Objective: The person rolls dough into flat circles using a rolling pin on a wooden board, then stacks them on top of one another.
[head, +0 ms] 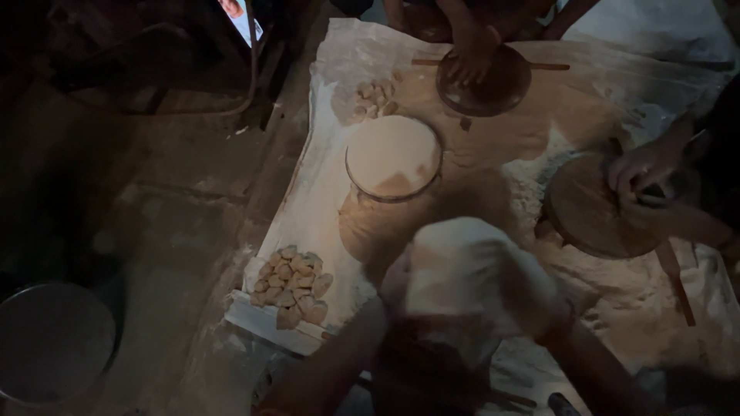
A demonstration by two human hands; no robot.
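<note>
Both hands, left hand and right hand, spread under the blurred flatbread: keep palms flat, drop centred on stack at 11 o'clock.

A flour-dusted pale sheet is spread over the dark floor. At its middle sits a round plate of stacked flat breads. Beyond the plate lies a small cluster of dough pieces; nearer than it, a larger heap of dough pieces. Two round wooden rolling boards lie beyond and beside the plate.
</note>
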